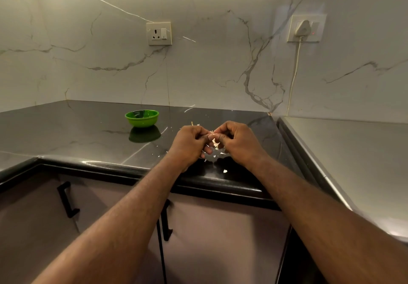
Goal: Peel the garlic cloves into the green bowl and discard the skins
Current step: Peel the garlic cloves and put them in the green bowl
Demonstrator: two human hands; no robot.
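While both bare forearms reach out over the cupboard doors, a black cupboard handle stands at the far left below the dark, glossy worktop. Further along, the green bowl sits upright on that worktop, well apart from the hands and behind them, its reflection showing beneath it; what lies inside it I cannot tell. Above it on the marble wall is a white socket with nothing plugged in. The left hand is held above the worktop near its front edge, fingers curled in, pinching the garlic clove at the fingertips. Only a pale sliver of the clove shows between the two hands, so which way it points and how its long axis runs cannot be told. Beneath it, pale skins lie scattered on the worktop, from just behind the knuckles to the front edge. The right hand meets the left one fingertip to fingertip, its fingers likewise curled and pinching the same clove from the other side. Farther right a white plug sits in a second socket, its cord hanging down the wall to a paler grey surface.
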